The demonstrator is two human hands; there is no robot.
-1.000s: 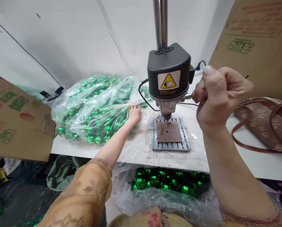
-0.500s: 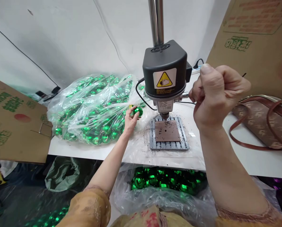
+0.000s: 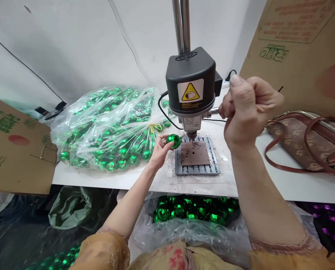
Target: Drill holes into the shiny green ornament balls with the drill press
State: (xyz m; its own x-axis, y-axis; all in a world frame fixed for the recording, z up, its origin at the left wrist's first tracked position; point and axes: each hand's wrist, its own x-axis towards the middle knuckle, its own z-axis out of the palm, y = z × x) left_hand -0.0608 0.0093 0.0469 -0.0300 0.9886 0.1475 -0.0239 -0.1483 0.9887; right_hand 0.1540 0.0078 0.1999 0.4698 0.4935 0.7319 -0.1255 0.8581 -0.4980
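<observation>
A shiny green mirror-faceted ball [image 3: 174, 139] is held in the left hand [image 3: 158, 153] at the left edge of a grey slotted metal base [image 3: 214, 163], beneath and to one side of a black bench drill [image 3: 195, 64]. The ball is pinched between thumb and fingers, the hand opened only about as wide as the ball itself. The right hand [image 3: 242, 114] is closed into a fist at the drill's side, wrapped around a short silver metal lever [image 3: 213, 111]; the part inside the grip is hidden.

The step in hand is judged to be the handling of a single ball beside the drill, with no ball seated on the brown square board [image 3: 187, 160]. For any placement over the board's small dark hole [image 3: 193, 153], a steady pinch, a centred ball and fingertips kept clear of the thin metal bit [image 3: 192, 141] would be called for, with the lever left unpulled until then. Dark specks are scattered across board and base.

To the left, more green balls are packed in a clear plastic bag [image 3: 100, 140], gathered by a yellow tie [image 3: 156, 127] on the white table [image 3: 97, 180]. A brown patterned handbag [image 3: 291, 144] is seen at right.
</observation>
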